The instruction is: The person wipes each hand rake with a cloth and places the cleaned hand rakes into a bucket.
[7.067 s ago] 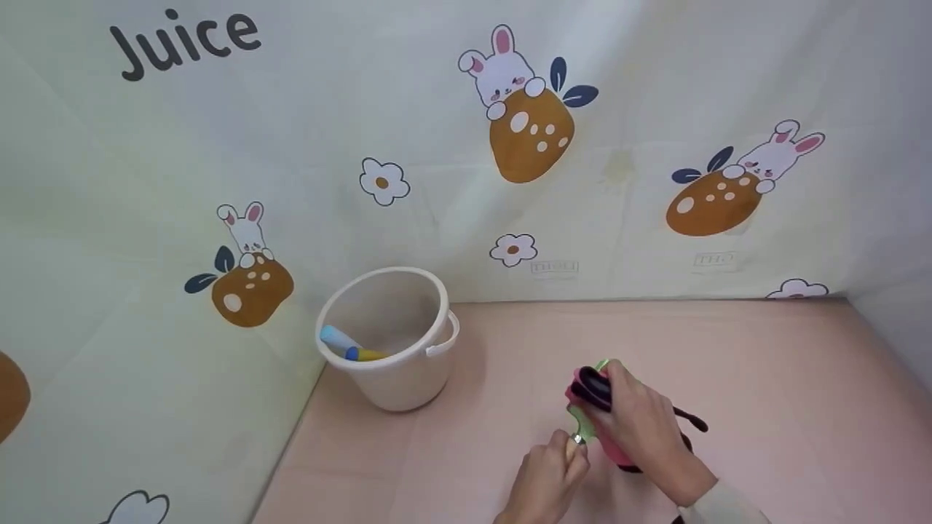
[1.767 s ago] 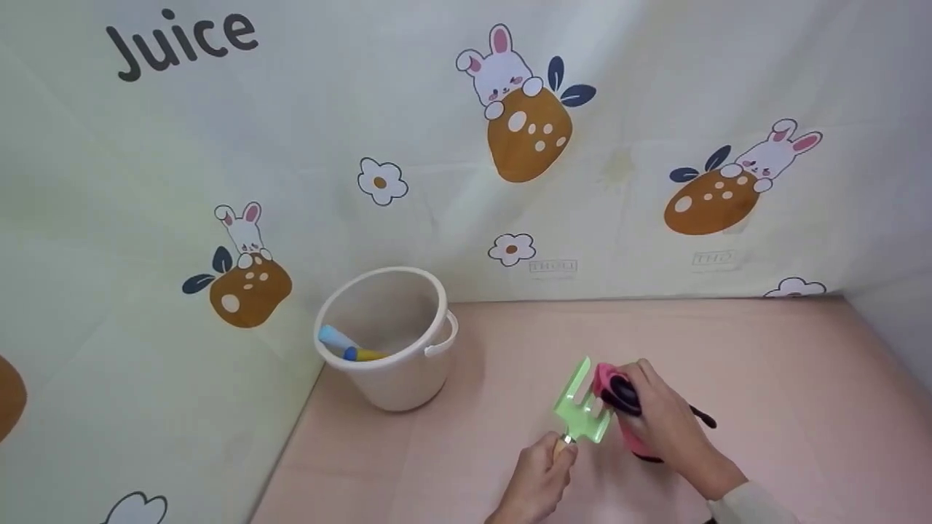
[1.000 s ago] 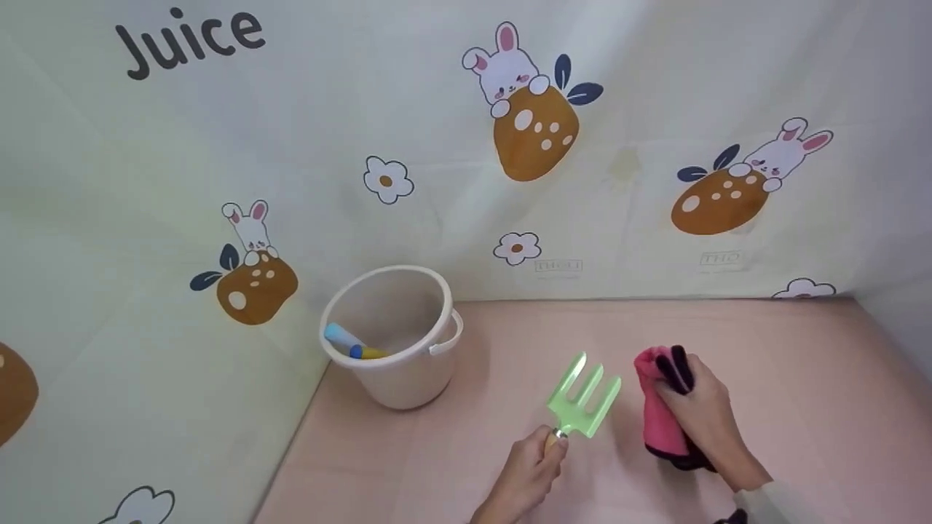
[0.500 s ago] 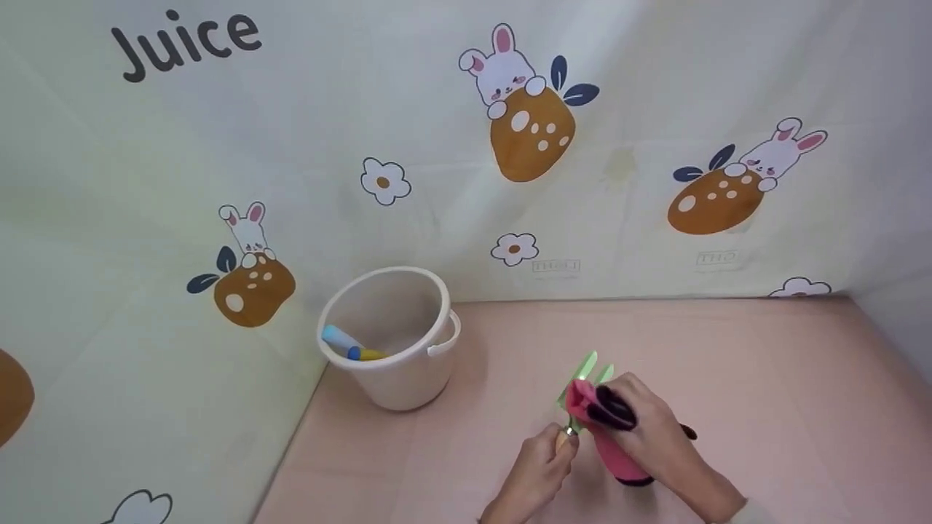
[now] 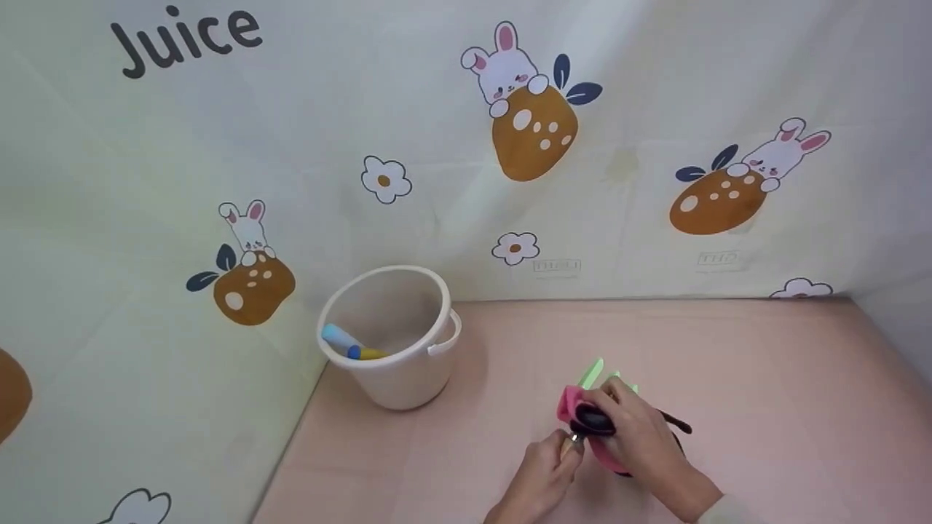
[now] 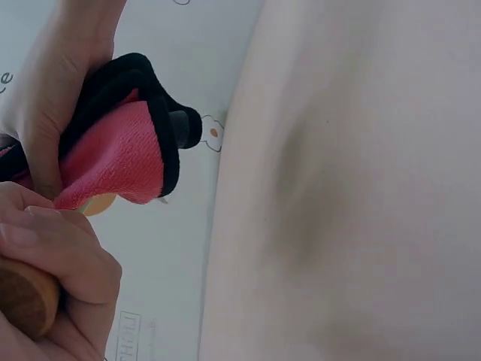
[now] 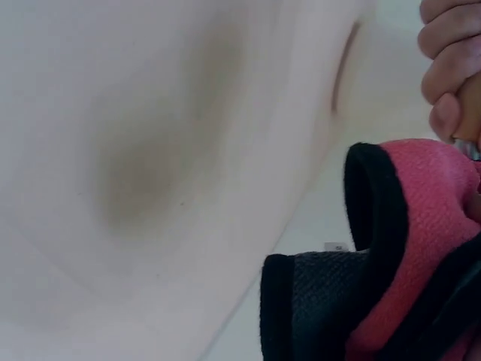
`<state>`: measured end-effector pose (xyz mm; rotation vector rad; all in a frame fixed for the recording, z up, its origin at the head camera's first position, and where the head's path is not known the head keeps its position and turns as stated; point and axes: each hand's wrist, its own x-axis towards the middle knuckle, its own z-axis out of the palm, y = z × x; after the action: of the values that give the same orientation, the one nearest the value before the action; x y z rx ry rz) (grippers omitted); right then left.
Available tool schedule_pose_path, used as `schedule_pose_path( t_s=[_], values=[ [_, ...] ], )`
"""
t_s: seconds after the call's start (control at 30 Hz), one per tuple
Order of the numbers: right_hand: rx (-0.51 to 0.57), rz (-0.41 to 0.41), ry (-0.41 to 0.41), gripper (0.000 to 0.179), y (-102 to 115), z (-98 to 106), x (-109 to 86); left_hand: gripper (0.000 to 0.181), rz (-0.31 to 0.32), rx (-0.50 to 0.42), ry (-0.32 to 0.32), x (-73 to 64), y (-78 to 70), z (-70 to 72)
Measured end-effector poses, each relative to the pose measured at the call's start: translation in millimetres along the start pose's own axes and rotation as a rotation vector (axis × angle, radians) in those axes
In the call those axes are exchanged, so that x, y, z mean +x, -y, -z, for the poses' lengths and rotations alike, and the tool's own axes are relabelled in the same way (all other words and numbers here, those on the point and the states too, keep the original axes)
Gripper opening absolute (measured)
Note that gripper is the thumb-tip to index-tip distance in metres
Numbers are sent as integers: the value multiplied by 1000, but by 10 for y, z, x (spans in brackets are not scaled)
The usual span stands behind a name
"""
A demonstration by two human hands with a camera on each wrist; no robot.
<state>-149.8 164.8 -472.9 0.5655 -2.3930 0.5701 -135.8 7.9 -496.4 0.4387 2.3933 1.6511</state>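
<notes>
In the head view my left hand (image 5: 537, 469) grips the wooden handle of a small green garden hand fork (image 5: 591, 373). Its handle end (image 6: 28, 299) pokes out of the fist in the left wrist view. My right hand (image 5: 641, 433) holds a folded pink cloth with black edging (image 5: 572, 402) around the fork's head, close by the metal collar. Tips of the green tines stick out beyond the cloth and right fingers; the rest of the head is hidden. The right wrist view shows the cloth's loose folds (image 7: 432, 203) hanging beside the left fist.
A white bucket (image 5: 404, 382) stands at the left back, holding a light blue cylindrical thing (image 5: 339, 337) and a blue-and-yellow one (image 5: 370, 354). A pale pink surface (image 5: 764, 378) lies beneath the hands. Printed rabbit sheets (image 5: 437, 109) form walls behind and left.
A second ago the cloth was held apart to the right, with the fork fully visible. My right hand has brought it left onto the fork, now covering the head's base. The bucket stays put.
</notes>
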Motion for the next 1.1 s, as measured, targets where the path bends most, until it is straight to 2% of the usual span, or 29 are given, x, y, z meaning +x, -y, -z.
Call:
schedule_pose_path(
  t_s=[0.17,0.47,0.63,0.77,1.1],
  values=[
    [-19,0,-22,49,-61,-50,-1,21,34,-2,15,1,12,-7],
    [-2,-36,-21,46,-74,-53,37,24,-20,105,13,-9,5,50],
    [21,-66,-39,43,-73,-61,58,25,-18,140,27,-19,11,75],
    [34,-119,-21,41,-61,-63,93,25,4,142,34,-19,14,93],
    [21,-168,32,37,-43,-41,148,24,23,164,19,-15,6,121]
  ],
)
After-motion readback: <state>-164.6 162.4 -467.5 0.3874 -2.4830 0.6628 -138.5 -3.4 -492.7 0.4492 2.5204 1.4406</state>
